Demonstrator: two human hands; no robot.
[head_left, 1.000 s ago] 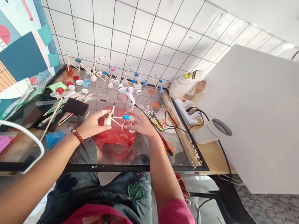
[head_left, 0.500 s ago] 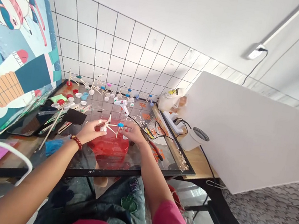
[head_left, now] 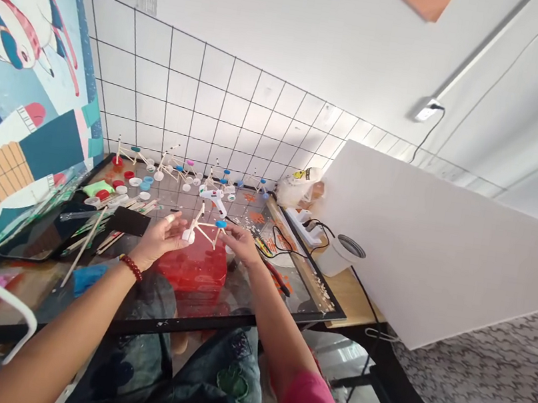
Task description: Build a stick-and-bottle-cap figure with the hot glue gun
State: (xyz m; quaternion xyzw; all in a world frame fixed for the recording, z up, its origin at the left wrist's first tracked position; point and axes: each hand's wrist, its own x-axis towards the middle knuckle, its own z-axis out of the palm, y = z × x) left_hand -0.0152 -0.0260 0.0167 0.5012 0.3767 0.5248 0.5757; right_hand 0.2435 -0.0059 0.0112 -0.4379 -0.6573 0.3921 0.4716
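Between my two hands is a small tricycle-like model [head_left: 206, 226] built from thin wooden sticks and bottle caps. My left hand [head_left: 157, 243] pinches it beside the white cap [head_left: 188, 235] at its left end. At the other end, by the blue cap [head_left: 220, 224], the fingers of my right hand [head_left: 241, 244] are closed on the model. Part of the right end is hidden by those fingers. Below it, a red stool [head_left: 198, 268] shows through the glass tabletop. Just beyond the model lies a white glue gun [head_left: 215, 200].
Several similar models [head_left: 168, 163] stand along the back by the wire grid. Loose bottle caps [head_left: 135, 181], sticks [head_left: 85, 245] and a black pad [head_left: 128, 221] lie left. Pliers [head_left: 278, 278], a power strip [head_left: 303, 227] and a white bin [head_left: 342, 254] are right.
My view has tilted slightly upward. The model has turned a little in my hands, so its white cap shows more face-on. Both hands keep their hold.
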